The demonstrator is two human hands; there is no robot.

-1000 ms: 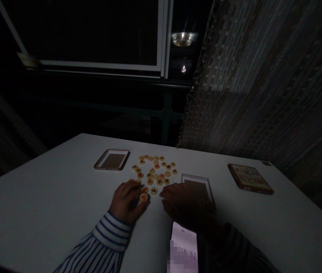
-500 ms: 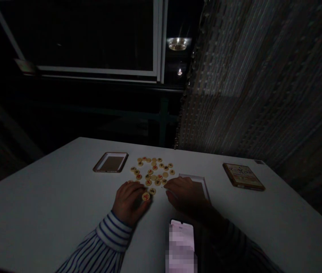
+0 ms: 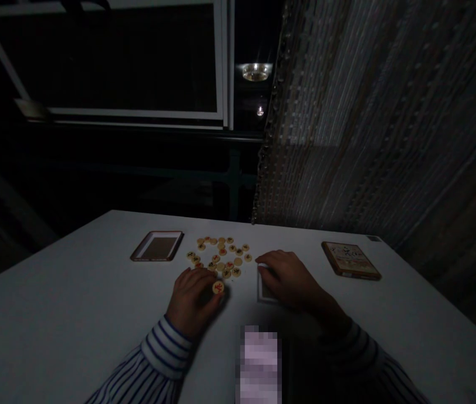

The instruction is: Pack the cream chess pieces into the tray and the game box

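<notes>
Several round wooden game discs (image 3: 221, 255) with red and black marks lie scattered on the white table (image 3: 73, 314). My left hand (image 3: 191, 297) rests at the near edge of the pile, fingers curled, pinching one disc with a red mark (image 3: 218, 288) between thumb and fingertips. My right hand (image 3: 288, 278) lies over a shallow open box tray (image 3: 262, 292), fingers bent down onto its far edge beside the discs. Both wrists wear striped sleeves.
Another empty brown tray (image 3: 156, 247) sits left of the discs. A printed box lid (image 3: 350, 260) lies at the right. A lit phone (image 3: 258, 365) rests near the table's front edge. Behind are a dark window and a beaded curtain (image 3: 368, 123).
My right hand has moved up and right onto the box tray's far edge. My left hand keeps the red-marked disc. The camera view has shifted slightly.
</notes>
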